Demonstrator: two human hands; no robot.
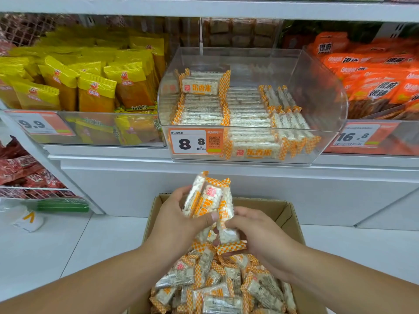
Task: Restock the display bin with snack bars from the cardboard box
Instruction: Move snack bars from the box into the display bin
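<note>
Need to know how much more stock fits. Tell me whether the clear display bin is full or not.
Not full. The display bin holds stacked snack bars low down; its upper part is empty.

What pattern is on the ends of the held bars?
Orange-and-white checks on the bars, clearest in the head view.

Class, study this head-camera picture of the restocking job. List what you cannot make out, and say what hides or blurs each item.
- How many snack bars are held: the left hand and right hand overlap the bundle.
- Depth of the cardboard box: the bottom edge crops it, and loose bars cover its floor.
- Small print on the price tag: too small.
- Goods behind the display bin: blurred by distance and clear plastic.
</note>
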